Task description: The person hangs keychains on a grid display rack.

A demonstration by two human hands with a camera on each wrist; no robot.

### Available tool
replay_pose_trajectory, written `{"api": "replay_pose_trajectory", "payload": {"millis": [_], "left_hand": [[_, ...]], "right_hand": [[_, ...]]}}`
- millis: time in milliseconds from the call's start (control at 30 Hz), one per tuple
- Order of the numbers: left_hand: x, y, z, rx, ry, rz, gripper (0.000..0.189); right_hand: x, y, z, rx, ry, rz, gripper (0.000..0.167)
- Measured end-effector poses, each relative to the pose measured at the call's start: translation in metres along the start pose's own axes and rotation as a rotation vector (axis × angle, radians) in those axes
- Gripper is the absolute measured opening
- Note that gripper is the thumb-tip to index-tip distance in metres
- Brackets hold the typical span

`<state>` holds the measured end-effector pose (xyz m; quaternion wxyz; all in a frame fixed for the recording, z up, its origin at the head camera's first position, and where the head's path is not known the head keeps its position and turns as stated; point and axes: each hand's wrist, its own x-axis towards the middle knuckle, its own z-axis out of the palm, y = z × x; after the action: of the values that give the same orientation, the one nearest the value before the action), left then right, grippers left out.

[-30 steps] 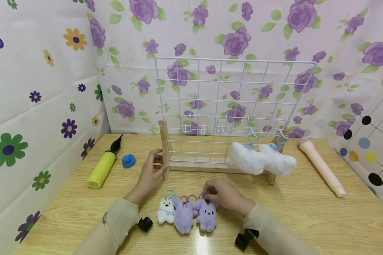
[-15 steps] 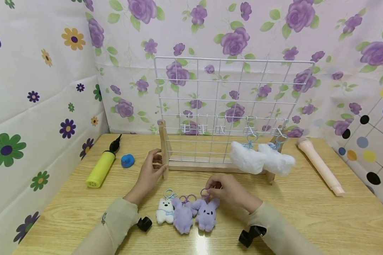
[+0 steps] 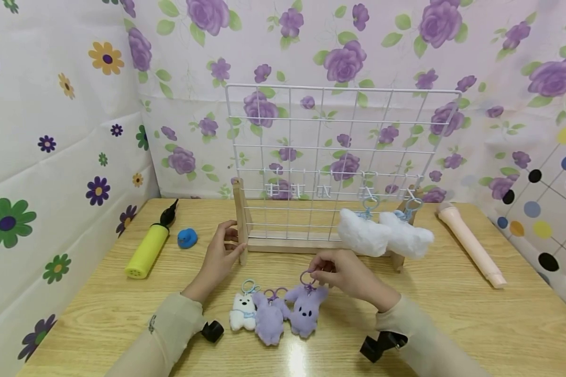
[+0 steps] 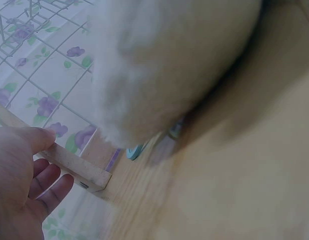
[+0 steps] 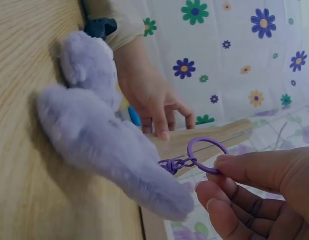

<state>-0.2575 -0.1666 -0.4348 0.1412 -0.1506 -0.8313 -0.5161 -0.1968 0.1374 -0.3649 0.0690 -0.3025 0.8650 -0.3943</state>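
My right hand (image 3: 341, 273) pinches the purple ring (image 5: 207, 142) of a lilac plush keychain (image 3: 305, 311) between thumb and fingertips. The keychain tilts up at its ringed end, low over the table. Beside it lie another lilac plush keychain (image 3: 269, 319), face down, and a white bear keychain (image 3: 242, 311) with a light blue ring. My left hand (image 3: 220, 254) holds the left wooden leg (image 3: 241, 220) of a white wire grid rack (image 3: 339, 121), thumb on one side and fingers on the other. White fluff fills much of the left wrist view.
Two fluffy white keychains (image 3: 363, 232) hang by blue rings at the rack's right. Several white hooks (image 3: 323, 191) sit on the grid. A yellow pump (image 3: 148, 250) and a blue rubber duck (image 3: 187, 238) stand left; a pale pink tube-shaped object (image 3: 471, 246) lies right.
My right hand has risen slightly and moved right with the purple ring, pulling the lilac keychain's top up and tilting it. My left hand stays on the rack's leg.
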Motion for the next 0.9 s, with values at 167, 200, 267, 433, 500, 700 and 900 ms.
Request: {"api": "replay_pose_trajectory", "payload": {"millis": [167, 200, 267, 433, 500, 700, 900], "left_hand": [[-0.001, -0.001, 0.0, 0.009, 0.004, 0.0, 0.057], [-0.001, -0.001, 0.0, 0.011, 0.003, 0.0, 0.057], [-0.001, -0.002, 0.0, 0.016, 0.002, -0.001, 0.057], [-0.002, -0.002, 0.001, 0.012, -0.004, -0.016, 0.057], [-0.003, 0.007, -0.001, 0.017, -0.009, -0.025, 0.056], [-0.003, 0.01, -0.001, 0.021, -0.012, -0.024, 0.056], [0.0, -0.003, 0.0, -0.001, -0.004, -0.011, 0.057]], "right_hand": [[0.0, -0.007, -0.009, 0.0, -0.001, -0.023, 0.008], [0.0, -0.008, -0.01, -0.003, -0.001, -0.021, 0.007], [-0.001, -0.011, -0.014, -0.014, -0.001, -0.016, 0.007], [0.0, -0.016, -0.022, -0.056, 0.008, 0.013, 0.008], [0.0, -0.019, -0.026, -0.062, 0.015, 0.015, 0.007], [0.001, -0.027, -0.039, -0.082, 0.051, 0.008, 0.006], [0.003, -0.037, -0.051, -0.132, 0.096, 0.009, 0.005]]}}
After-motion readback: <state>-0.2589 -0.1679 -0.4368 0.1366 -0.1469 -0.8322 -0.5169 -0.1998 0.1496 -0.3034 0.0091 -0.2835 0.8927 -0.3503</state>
